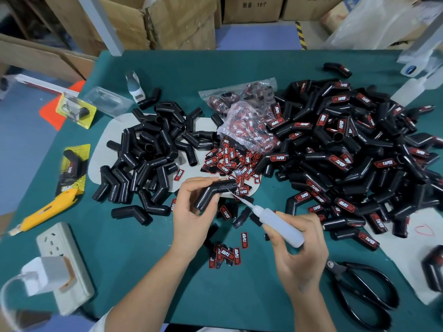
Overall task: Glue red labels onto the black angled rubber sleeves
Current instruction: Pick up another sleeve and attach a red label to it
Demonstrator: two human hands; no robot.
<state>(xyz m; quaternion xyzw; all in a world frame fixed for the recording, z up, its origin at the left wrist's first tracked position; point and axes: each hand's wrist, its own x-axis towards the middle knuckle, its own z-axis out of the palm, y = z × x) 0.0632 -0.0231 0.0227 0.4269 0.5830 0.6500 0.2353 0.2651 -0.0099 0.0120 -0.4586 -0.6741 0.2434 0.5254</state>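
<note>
My left hand (191, 213) grips a black angled rubber sleeve (212, 192) above the green table. My right hand (299, 245) holds a translucent glue bottle (278, 224), whose thin nozzle tip touches the sleeve's upper arm. Loose red-and-black labels (227, 254) lie just below the hands, and more of them (230, 161) are scattered beyond the sleeve. A pile of unlabelled sleeves (148, 152) lies at the left. A large heap of labelled sleeves (347, 152) fills the right.
Clear bags of labels (247, 116) sit between the piles. Black scissors (366, 291) lie at the lower right. A yellow utility knife (48, 209) and a power strip (62, 264) with a charger are at the left. Cardboard boxes (179, 22) stand behind the table.
</note>
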